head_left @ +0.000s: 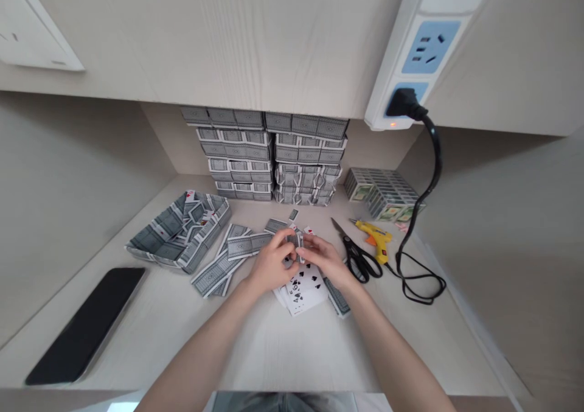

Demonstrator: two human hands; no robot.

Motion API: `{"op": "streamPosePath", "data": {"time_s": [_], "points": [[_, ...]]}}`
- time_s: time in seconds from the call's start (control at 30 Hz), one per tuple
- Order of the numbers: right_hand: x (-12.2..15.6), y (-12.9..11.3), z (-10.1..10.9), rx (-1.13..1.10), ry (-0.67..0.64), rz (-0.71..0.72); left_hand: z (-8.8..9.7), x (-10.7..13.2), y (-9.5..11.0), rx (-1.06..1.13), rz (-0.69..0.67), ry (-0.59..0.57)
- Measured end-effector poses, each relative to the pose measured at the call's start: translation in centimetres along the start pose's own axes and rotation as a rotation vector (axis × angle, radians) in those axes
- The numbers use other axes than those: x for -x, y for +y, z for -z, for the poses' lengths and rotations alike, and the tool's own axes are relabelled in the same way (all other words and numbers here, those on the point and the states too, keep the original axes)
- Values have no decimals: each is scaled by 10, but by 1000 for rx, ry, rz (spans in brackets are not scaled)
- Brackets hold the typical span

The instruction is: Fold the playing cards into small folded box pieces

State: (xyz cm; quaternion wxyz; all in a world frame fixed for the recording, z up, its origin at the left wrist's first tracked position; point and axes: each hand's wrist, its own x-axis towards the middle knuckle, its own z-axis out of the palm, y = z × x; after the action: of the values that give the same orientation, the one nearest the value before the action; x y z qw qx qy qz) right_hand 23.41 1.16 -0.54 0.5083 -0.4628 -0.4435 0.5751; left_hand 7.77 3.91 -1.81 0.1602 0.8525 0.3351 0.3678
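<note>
Between my two hands, a folded playing card (300,241) stands upright above the desk. My left hand (275,260) has its fingers curled and pinches the card from the left. From the right, my right hand (322,255) grips the same card between thumb and fingers. Under the hands lie loose playing cards (308,290), face up, showing black spades. Long strips of joined cards (214,272) with grey backs cross one another left of my left hand. Another grey-backed strip (336,297) lies partly beneath my right wrist.
A card-made tray (203,252) holds folded pieces at left, near a black phone (86,324). Stacked card boxes (239,168) stand at the back. Black scissors (360,258), a yellow glue gun (376,238) and its looping cable (415,299) lie at right, under a power strip (422,53).
</note>
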Motion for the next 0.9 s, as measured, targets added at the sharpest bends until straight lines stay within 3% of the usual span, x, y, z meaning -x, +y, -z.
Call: {"op": "streamPosePath", "data": {"time_s": [0.8, 0.9], "points": [[2, 1, 0, -116, -60, -45, 3, 2, 7, -103, -61, 43], [4, -3, -3, -180, -114, -51, 2, 3, 9, -87, -78, 44]]}}
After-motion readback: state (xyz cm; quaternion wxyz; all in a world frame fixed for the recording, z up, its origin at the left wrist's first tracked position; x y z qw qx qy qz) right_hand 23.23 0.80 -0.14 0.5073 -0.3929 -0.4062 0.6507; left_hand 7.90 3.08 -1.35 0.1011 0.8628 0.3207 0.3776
